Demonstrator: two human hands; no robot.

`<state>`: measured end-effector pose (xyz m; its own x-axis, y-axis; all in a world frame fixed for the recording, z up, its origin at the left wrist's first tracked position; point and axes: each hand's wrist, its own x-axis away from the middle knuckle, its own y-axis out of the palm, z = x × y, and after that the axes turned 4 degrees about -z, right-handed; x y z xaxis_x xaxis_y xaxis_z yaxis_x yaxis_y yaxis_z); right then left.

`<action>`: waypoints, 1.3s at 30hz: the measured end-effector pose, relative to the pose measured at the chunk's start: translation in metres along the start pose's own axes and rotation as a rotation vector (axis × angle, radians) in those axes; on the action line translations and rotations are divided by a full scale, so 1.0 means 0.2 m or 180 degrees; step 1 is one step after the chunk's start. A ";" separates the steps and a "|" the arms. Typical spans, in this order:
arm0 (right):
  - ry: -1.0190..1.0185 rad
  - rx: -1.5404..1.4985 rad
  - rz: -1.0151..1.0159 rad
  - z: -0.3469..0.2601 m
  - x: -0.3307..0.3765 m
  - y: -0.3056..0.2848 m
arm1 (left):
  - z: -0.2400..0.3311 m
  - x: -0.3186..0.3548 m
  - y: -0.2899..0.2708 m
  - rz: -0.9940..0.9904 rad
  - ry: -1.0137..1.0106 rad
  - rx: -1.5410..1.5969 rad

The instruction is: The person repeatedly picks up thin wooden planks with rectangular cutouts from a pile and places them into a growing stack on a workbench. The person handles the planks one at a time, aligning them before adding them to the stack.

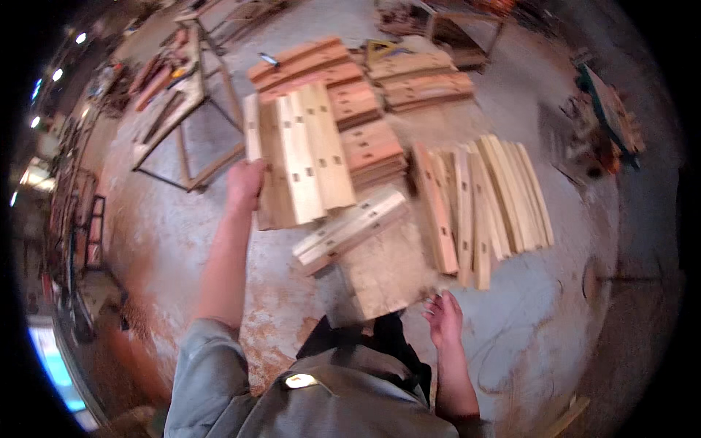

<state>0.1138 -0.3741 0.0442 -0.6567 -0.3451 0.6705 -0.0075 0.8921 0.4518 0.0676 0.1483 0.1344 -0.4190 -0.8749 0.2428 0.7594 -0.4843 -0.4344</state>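
Observation:
My left hand (247, 182) is closed at the lower end of the leftmost pale wooden slat (253, 128), beside a row of pale slats (310, 160) with small dark rectangular slots. My fingertips there are partly hidden behind the wood. My right hand (444, 320) hangs by the near right corner of the plywood work surface (387, 274), fingers loosely bent and apart, with nothing visible in them. Between the hands, a pair of slotted slats (350, 230) lies slantwise across the surface.
Reddish slotted slats (365, 142) are stacked behind, with more brown slats (427, 87) at the far side. Several long slats (496, 201) fan out on the right. A metal-framed stand (193, 139) is at the left, and a green-edged bench (610, 113) at the far right.

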 end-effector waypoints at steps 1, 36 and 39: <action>-0.0017 -0.0071 0.0001 0.00 0.00 -0.01 | -0.04 -0.04 -0.02 -0.0042 -0.0130 -0.0539; -0.1111 0.6960 0.0344 -0.54 -0.47 0.70 | -0.39 0.64 -0.38 0.0147 -0.0392 0.0850; -0.1124 0.6532 0.0198 -0.58 -0.43 0.70 | -0.56 0.74 -0.41 0.0182 -0.0667 0.0764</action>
<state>0.2564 -0.2525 0.1180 -0.7706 -0.4727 0.4275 -0.4578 -0.0560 -0.8873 -0.1119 0.0572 0.1096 -0.2797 -0.8690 0.4082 0.8848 -0.3983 -0.2417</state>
